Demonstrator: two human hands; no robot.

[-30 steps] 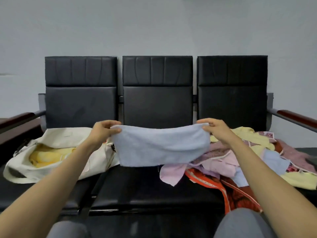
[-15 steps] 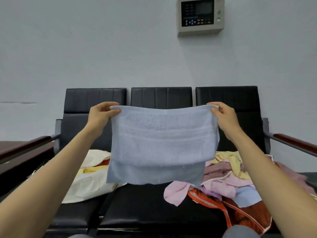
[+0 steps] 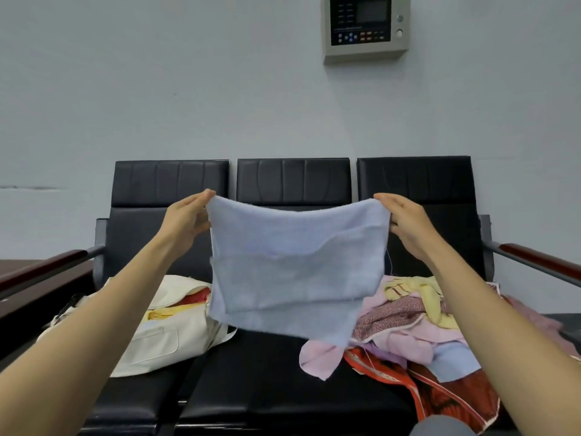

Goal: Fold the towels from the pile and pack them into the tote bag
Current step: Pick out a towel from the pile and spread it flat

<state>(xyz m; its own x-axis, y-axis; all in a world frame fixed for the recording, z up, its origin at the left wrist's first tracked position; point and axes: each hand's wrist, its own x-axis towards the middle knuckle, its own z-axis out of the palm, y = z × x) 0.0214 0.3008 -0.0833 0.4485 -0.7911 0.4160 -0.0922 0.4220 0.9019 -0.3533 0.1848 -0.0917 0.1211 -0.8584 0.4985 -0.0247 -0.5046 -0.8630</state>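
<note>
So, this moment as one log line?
step: folding | left hand: pinches blue towel corner | right hand: pinches other corner | tote bag: cloth inside

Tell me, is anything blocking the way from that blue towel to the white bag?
Nothing visible does. The left hand and right hand pinch the light blue towel by its top corners, just right of the cream tote bag. The bag's mouth gapes open, yellow cloth already inside.
</note>
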